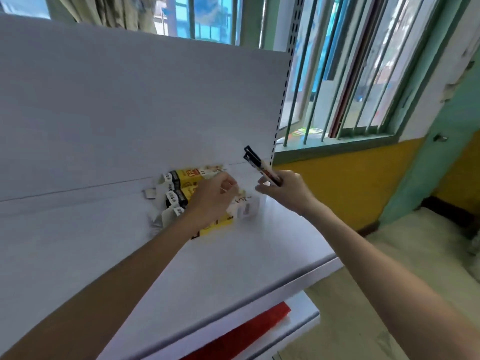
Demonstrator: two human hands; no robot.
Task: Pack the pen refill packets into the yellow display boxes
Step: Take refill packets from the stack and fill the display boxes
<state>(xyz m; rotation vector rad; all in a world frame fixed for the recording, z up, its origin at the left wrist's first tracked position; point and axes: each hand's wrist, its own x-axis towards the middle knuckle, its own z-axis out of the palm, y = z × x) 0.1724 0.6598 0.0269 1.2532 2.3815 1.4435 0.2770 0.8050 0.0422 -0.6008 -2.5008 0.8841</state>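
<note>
At the back of the flat white metal shelf [233, 268], hard against the plain white back panel [130, 100], lie the yellow cardboard display boxes [187, 176] with black-and-white printed ends. They are gathered in a small cluster, and their white end flaps are open and splayed toward the left. Your left hand [213, 196] hovers over the right half of the cluster and hides part of it. Its fingers are curled inward toward the thumb, but this blurred view does not show whether they pinch anything or whether the hand touches the boxes. Just right of the boxes, partly under that hand, a pale see-through packet [244, 206] with faint printing rests on the shelf close against the nearest box. Your right hand [283, 189] is raised just right of the boxes, apart from the left hand. It grips a bunch of slim pen refill packets [255, 162] with black tops. Thumb and fingers are wrapped round their lower ends, and the black tops point up and to the left, toward the back panel above the boxes. These packets touch neither the boxes nor the shelf. Behind and to the right of the boxes rises the panel's slotted upright [283, 87], and beyond it is a window with green metal bars [363, 74] above a yellow-painted wall [350, 183]. Well in front of the boxes, below the shelf's front lip, a lower white shelf [306, 315] carries a flat red strip [246, 331].
</note>
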